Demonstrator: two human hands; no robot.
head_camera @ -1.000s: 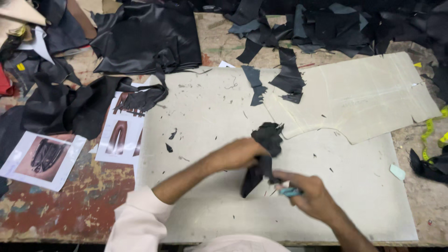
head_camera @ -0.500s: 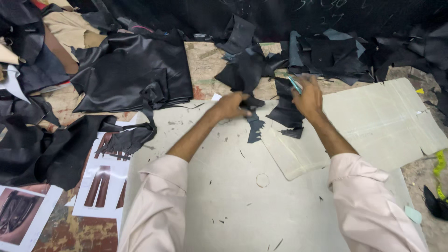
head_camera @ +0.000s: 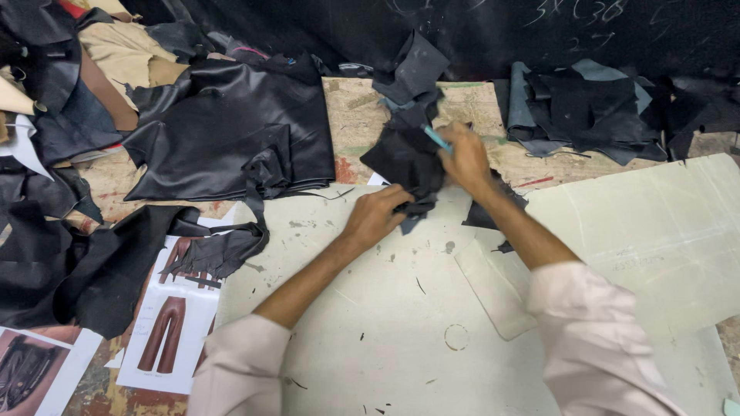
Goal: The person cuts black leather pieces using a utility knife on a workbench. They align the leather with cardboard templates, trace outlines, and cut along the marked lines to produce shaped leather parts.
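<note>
Since half a second back, both my hands have pushed farther toward the far edge of the table, carrying the black scrap with them.

From the head camera, my left hand lies just nearer than the scrap, fingers curled onto its near edge and pressing it to the board. My right hand is at the scrap's right side, closed around a thin teal tool whose tip sticks out toward the far left, over the scrap. That scrap straddles the board's far edge, partly on the bare wooden table. Touching its far side, more dark scraps rise toward the black wall.

To the left, a big folded leather piece covers the table's far left part, a fringed strip trailing from it onto a printed sheet at the board's left edge. On the right, a pale pattern piece overlaps the board, and a heap of dark offcuts sits at the far right edge. Open room is the near half of the board, between my forearms.
</note>
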